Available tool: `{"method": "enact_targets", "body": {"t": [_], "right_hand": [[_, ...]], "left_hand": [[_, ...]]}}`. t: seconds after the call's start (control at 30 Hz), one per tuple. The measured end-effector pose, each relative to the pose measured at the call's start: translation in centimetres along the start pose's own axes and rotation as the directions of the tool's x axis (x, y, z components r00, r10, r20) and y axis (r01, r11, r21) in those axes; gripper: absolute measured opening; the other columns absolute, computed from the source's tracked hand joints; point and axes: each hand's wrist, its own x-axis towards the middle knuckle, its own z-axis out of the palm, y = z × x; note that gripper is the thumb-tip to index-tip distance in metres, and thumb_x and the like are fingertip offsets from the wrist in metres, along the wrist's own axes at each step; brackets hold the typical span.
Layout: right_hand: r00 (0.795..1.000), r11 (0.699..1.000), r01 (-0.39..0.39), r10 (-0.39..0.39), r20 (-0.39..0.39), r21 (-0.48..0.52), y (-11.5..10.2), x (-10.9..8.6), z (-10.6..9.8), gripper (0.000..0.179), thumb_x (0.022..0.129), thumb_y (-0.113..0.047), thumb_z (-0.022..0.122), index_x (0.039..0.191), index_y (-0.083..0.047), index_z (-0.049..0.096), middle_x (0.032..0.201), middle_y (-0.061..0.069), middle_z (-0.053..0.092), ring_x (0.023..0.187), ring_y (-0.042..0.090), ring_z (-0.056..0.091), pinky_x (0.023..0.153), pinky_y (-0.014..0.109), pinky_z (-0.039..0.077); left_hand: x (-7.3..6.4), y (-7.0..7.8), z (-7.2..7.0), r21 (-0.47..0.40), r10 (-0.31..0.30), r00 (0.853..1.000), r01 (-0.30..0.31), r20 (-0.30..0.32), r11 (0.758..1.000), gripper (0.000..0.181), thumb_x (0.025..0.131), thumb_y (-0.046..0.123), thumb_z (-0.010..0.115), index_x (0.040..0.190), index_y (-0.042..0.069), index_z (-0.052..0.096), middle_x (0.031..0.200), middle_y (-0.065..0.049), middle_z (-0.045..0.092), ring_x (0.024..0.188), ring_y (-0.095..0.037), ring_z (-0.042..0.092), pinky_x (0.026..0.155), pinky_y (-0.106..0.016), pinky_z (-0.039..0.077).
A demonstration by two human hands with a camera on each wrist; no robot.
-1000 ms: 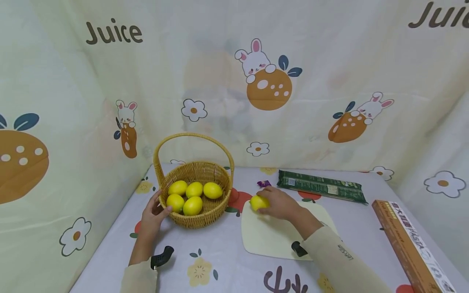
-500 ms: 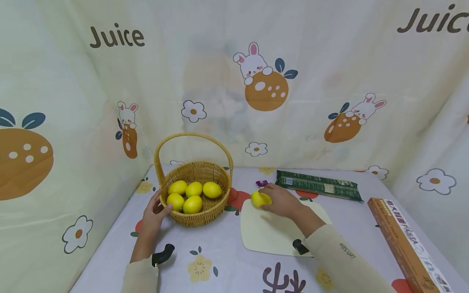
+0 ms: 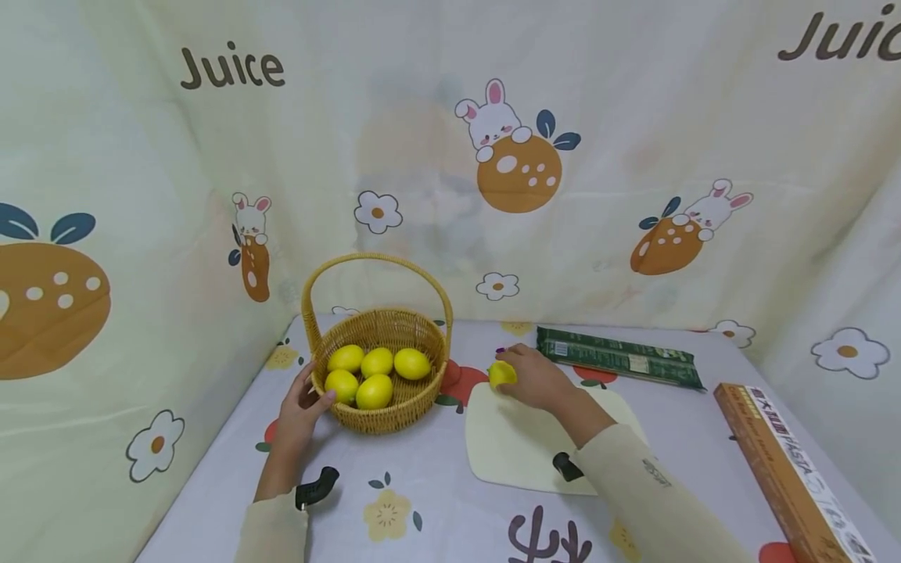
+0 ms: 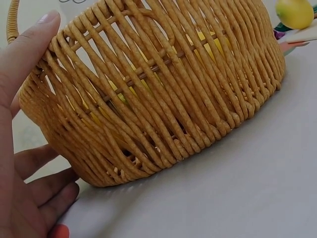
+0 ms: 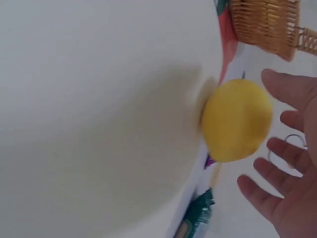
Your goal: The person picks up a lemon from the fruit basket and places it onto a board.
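In the head view my left hand (image 3: 304,407) holds the near left side of a wicker basket (image 3: 394,422). The left wrist view shows the thumb (image 4: 29,49) on the rim and the other fingers against the lower wall. Several yellow lemons (image 3: 375,392) lie inside. Another lemon (image 3: 500,375) is by the far left edge of a cream cutting board (image 3: 535,461), partly covered by my right hand (image 3: 538,381). In the right wrist view that hand's fingers are spread, with a gap between them and the lemon (image 5: 237,120).
A long green packet (image 3: 619,360) lies at the back right. An orange and white pasta box (image 3: 788,469) runs along the right side. A small purple packet (image 3: 500,350) is mostly hidden behind my right hand. A printed curtain stands behind the table.
My right hand and the lemon by it have shifted slightly away from me toward the board's far edge, covering more of the purple packet. The left hand stays at the basket.
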Motion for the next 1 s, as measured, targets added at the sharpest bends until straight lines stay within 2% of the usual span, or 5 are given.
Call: {"method": "enact_targets", "body": {"t": [0.13, 0.3, 0.53, 0.7, 1.0], "right_hand": [[1.0, 1.0, -0.016, 0.016, 0.025, 0.002, 1.3, 0.1, 1.1, 0.065, 0.086, -0.03, 0.074, 0.141, -0.006, 0.049, 0.141, 0.021, 0.044, 0.126, 0.041, 0.043, 0.102, 0.056, 0.039], [1.0, 1.0, -0.001, 0.001, 0.004, 0.029, 2.4, 0.1, 2.4, 0.064, 0.085, -0.03, 0.075, 0.14, -0.009, 0.051, 0.135, 0.02, 0.049, 0.119, 0.039, 0.05, 0.1, 0.055, 0.041], [0.998, 0.997, 0.063, -0.064, 0.017, 0.055, 1.2, 1.1, 2.7, 0.063, 0.084, -0.032, 0.076, 0.139, -0.012, 0.053, 0.134, 0.015, 0.052, 0.119, 0.035, 0.05, 0.099, 0.054, 0.042], [0.996, 0.998, 0.055, -0.058, 0.068, 0.044, 0.3, 1.5, 2.8, 0.066, 0.084, -0.036, 0.075, 0.141, -0.013, 0.051, 0.136, 0.015, 0.051, 0.122, 0.035, 0.049, 0.101, 0.054, 0.041], [0.997, 0.999, 0.032, -0.035, 0.07, 0.045, 0.4, 1.7, 2.5, 0.074, 0.08, -0.04, 0.078, 0.143, -0.012, 0.049, 0.141, 0.017, 0.047, 0.125, 0.037, 0.047, 0.1, 0.058, 0.04]], "left_hand": [[-0.1, -0.2, 0.1, 0.004, -0.002, 1.0, 0.002, 0.014, 1.0, 0.082, 0.084, 0.051, 0.071, 0.153, 0.037, 0.028, 0.157, -0.011, 0.027, 0.138, -0.035, 0.034, 0.109, -0.055, 0.028], [-0.1, 0.0, 0.2, 0.01, 0.004, 1.0, -0.005, 0.028, 1.0, 0.082, 0.084, 0.052, 0.071, 0.152, 0.037, 0.028, 0.156, -0.011, 0.029, 0.138, -0.034, 0.034, 0.109, -0.054, 0.03], [0.2, 0.2, 0.1, 0.003, 0.013, 1.0, -0.013, 0.016, 1.0, 0.082, 0.084, 0.051, 0.071, 0.152, 0.037, 0.028, 0.156, -0.01, 0.029, 0.138, -0.034, 0.034, 0.109, -0.054, 0.03], [0.1, -0.1, 0.0, -0.017, 0.001, 1.0, -0.001, 0.012, 1.0, 0.082, 0.084, 0.047, 0.073, 0.152, 0.036, 0.029, 0.156, -0.009, 0.03, 0.137, -0.034, 0.034, 0.109, -0.053, 0.029], [0.0, -0.1, -0.1, -0.016, 0.011, 1.0, -0.011, 0.017, 1.0, 0.083, 0.085, 0.046, 0.073, 0.153, 0.036, 0.028, 0.156, -0.01, 0.03, 0.137, -0.034, 0.034, 0.109, -0.053, 0.029]]}}
